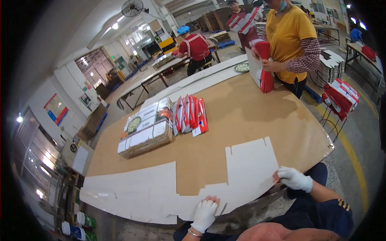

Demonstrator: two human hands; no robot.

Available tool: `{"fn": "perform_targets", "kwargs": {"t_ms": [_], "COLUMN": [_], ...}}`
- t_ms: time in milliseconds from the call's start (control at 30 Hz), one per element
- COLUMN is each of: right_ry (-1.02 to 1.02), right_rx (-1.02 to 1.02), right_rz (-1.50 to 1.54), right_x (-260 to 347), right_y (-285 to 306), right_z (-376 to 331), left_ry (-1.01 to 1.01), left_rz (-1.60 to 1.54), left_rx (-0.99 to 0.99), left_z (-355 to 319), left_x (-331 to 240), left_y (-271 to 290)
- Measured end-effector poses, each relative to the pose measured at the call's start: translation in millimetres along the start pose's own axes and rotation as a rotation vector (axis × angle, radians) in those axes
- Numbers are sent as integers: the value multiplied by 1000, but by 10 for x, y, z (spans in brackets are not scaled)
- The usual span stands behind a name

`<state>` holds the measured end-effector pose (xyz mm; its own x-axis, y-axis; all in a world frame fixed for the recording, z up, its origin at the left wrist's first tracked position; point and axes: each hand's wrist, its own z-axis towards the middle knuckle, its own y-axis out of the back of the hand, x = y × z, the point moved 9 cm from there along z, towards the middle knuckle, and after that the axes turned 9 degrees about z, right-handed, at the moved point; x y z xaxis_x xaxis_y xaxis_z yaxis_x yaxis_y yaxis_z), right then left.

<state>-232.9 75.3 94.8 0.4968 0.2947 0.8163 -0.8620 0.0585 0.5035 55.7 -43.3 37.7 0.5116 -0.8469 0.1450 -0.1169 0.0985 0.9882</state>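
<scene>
Large pieces of white cardboard cover the near side of a brown-topped table, with a notched panel standing out toward the middle. My left hand, in a white glove with bare fingertips, lies on the cardboard at the near edge, fingers stretched out. At the right end, my gloved right hand has its fingertips together on the cardboard's edge; the thumb is hidden. Farther off lies a strapped bundle of flat printed cartons, white with a green round picture. Beside it stand several folded red-and-white cartons.
Across the table a person in a yellow shirt holds red-and-white cartons. Another person behind holds a similar piece. Someone in red sits at a farther table. More cartons rest on a wire stand at the right. Buckets stand lower left.
</scene>
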Motion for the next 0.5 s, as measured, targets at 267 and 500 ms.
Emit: {"fn": "perform_targets", "kwargs": {"t_ms": [267,500], "right_ry": [-110,-162], "right_rx": [-318,-423], "right_rz": [-412,-442], "right_x": [-315,-260], "right_y": [468,325], "right_z": [-821,-900], "left_ry": [13,6], "left_rz": [-622,-152], "left_rx": [-163,-335], "left_z": [367,563], "left_x": [-247,-670], "left_y": [22,11]}}
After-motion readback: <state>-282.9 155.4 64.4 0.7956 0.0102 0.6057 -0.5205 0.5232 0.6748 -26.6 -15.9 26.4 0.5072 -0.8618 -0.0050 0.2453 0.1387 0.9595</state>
